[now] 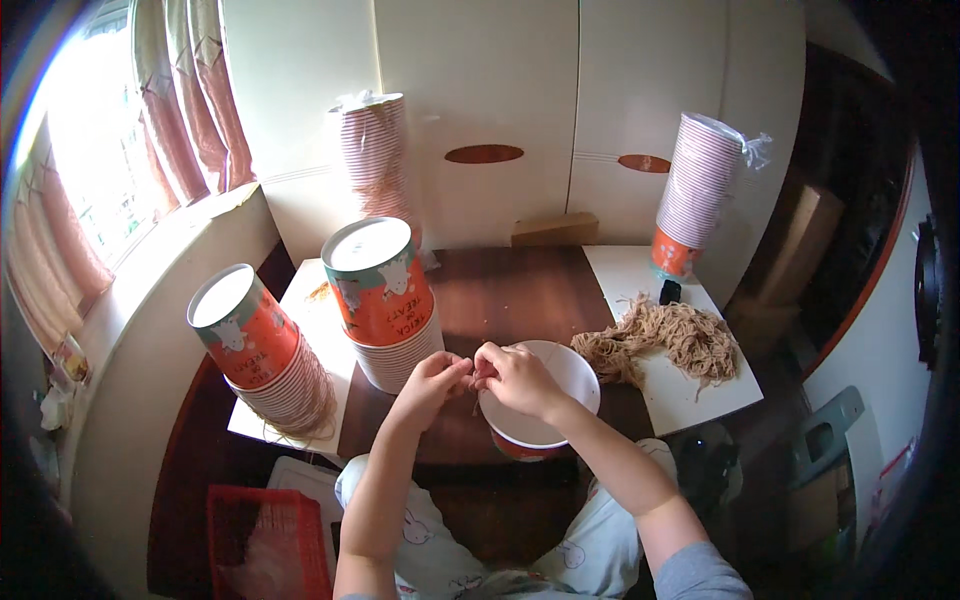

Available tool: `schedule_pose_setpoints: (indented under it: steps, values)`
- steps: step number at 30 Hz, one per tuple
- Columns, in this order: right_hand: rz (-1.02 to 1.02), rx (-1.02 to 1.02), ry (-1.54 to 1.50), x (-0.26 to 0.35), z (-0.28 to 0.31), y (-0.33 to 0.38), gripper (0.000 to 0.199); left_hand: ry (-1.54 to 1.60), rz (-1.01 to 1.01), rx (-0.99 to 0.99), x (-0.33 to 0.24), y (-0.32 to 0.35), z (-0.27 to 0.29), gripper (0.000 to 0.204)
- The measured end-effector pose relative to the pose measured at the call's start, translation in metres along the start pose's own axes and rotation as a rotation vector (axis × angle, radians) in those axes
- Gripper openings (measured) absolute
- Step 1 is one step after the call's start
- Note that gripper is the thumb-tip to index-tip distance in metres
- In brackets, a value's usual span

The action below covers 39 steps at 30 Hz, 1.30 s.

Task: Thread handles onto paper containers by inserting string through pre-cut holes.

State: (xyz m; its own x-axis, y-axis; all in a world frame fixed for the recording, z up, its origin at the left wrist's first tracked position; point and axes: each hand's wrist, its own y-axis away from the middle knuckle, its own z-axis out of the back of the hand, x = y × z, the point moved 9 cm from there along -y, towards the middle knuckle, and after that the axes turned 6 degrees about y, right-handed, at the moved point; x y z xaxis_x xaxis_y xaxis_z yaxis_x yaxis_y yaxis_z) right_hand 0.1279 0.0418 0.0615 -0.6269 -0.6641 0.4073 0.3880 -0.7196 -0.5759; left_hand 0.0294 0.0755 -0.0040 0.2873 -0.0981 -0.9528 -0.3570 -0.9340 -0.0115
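Note:
Above the near-left rim of a white paper bucket (540, 400), my two hands meet with their fingertips almost touching. My left hand (437, 383) is closed in a pinch, and so is my right hand (518, 378), whose wrist passes over the bucket. A short bit of thin brown string seems to show below the fingertips; the fingers hide most of it. The bucket stands upright with its open mouth toward me, its outside orange at the bottom. To the right lies a tangled pile of tan string (690, 345).
Two stacks of upturned orange buckets, a nearer one (385, 300) and a left one (260, 350) with strings hanging, stand on the left. Wrapped stacks rise at the back left (370, 150) and back right (695, 180). A red basket (268, 545) sits below the table (500, 290).

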Motion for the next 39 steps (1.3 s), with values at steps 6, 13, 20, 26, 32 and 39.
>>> schedule_pose_setpoints:
  steps: [6,13,20,26,32,39]
  values:
    - [-0.197,0.049,-0.11,-0.017,-0.002,0.003,0.022,-0.239,-0.048,-0.124,-0.008,0.005,0.012,0.018]
    - [-0.272,0.051,-0.148,-0.03,-0.005,0.005,0.026,-0.829,-0.164,-0.021,-0.017,0.014,-0.003,0.017]
    - [-0.28,0.064,-0.175,-0.029,-0.007,0.005,0.025,-0.913,-0.302,-0.147,-0.027,0.015,0.001,0.016]
    - [-0.286,0.054,-0.185,-0.035,-0.008,0.007,0.023,-0.746,-0.298,-0.109,-0.03,0.015,-0.01,0.015]
    - [-0.284,0.032,-0.186,-0.037,-0.01,0.007,0.024,-0.253,-0.121,-0.021,-0.004,0.007,-0.001,0.019]
    - [-0.284,0.035,-0.197,-0.033,-0.008,0.006,0.022,-0.312,-0.184,-0.019,-0.007,0.008,-0.006,0.013]
